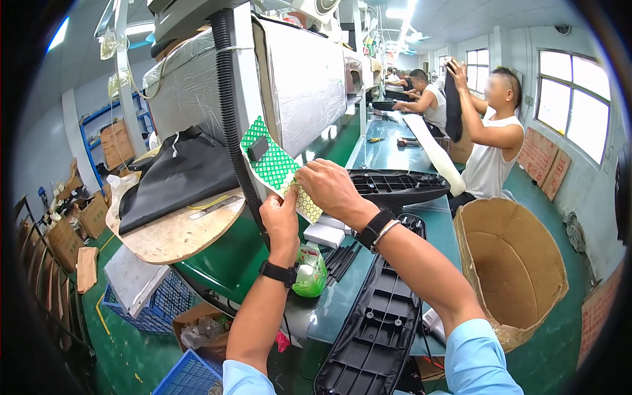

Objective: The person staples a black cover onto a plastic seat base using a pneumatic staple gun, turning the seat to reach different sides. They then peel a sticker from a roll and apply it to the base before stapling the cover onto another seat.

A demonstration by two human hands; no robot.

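Observation:
In front of me I hold up a sheet [275, 166] with a green lattice on its upper part and a pale yellow honeycomb pattern below. A small black block-like piece [258, 149] sits on the green part. My left hand [281, 220] grips the sheet's lower left edge between thumb and fingers. My right hand [329, 189] pinches its right edge; whether those fingertips hold a smaller piece is hidden. Below, a long black ribbed plastic panel [375, 322] lies on the bench, beside black strips [343, 262], white boxes [324, 234] and a green-and-white container [309, 276].
A black corrugated hose [228, 112] hangs just left of the sheet. Black material [181, 178] covers part of a rounded wooden board [174, 234]. A large cardboard box [510, 263] stands at right, near a co-worker [490, 148] lifting a black piece. Blue crates [155, 306] sit lower left.

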